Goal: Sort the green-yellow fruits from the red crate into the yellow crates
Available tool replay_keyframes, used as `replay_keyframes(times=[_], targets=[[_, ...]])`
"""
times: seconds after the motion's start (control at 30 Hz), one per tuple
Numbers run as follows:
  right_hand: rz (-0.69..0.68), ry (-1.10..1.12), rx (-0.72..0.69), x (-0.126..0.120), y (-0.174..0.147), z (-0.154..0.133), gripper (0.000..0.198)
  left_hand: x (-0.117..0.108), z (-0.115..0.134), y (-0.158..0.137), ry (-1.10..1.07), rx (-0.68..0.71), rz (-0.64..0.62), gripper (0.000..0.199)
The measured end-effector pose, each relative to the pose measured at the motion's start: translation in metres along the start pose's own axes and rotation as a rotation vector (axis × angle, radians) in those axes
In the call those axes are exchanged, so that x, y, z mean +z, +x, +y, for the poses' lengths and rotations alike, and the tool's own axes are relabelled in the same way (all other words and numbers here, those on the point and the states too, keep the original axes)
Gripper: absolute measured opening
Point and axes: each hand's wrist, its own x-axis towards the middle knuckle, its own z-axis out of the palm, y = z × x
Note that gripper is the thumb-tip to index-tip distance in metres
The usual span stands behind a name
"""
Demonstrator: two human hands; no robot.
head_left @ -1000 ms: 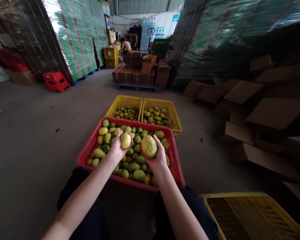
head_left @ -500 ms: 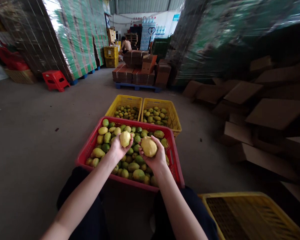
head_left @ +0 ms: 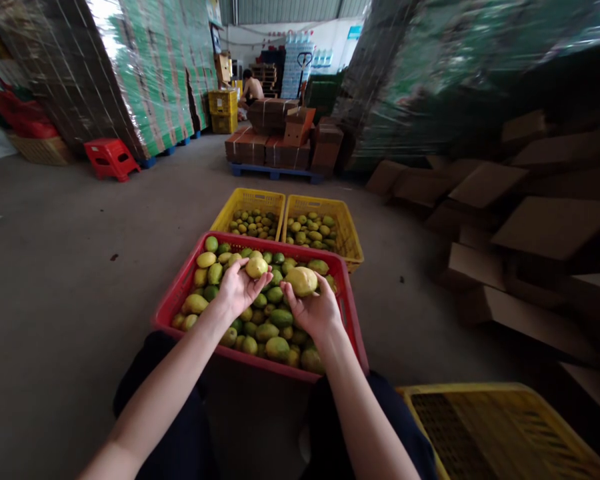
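Observation:
Both of my hands are over a red crate (head_left: 357,327) full of green and yellow lemons (head_left: 267,333). My left hand (head_left: 239,291) is turned palm up, its fingers curled around a yellow lemon (head_left: 257,268). In my right hand (head_left: 319,311) lies a larger yellow lemon (head_left: 301,282), gripped between thumb and fingers. The two held lemons are close together but apart, above the other fruit. The forearms hide part of the crate's near side.
Two yellow crates (head_left: 351,233) with lemons stand beyond the red one. Another yellow crate (head_left: 480,389) is at lower right. Cardboard boxes (head_left: 555,227) lie along the right. A loaded blue pallet (head_left: 275,173), a red stool (head_left: 111,159) and a seated person (head_left: 253,87) are farther back.
Both lemons have been turned in my hands, showing different sides. My left hand has shifted slightly right and its lemon is a little higher; the right-hand lemon now lies more sideways.

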Motion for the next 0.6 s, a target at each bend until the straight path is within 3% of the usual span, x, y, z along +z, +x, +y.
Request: replay_keyframes(times=[0.13,0.43,0.53,0.6], targets=[[0.018,0.016,0.017,-0.003,0.006,0.001,0.029,-0.001,-0.002,0.002,0.029,-0.034,0.003,0.033],[-0.075,-0.058,0.059,-0.014,0.015,-0.001,0.026,-0.005,-0.002,0.010,0.060,-0.028,-0.012,0.041],[-0.078,-0.154,-0.043,-0.014,0.015,-0.002,0.013,-0.005,0.000,0.010,0.077,0.012,-0.024,0.038],[-0.068,-0.256,-0.225,-0.013,0.013,-0.001,0.022,-0.006,0.001,0.010,0.179,0.093,-0.029,0.035]])
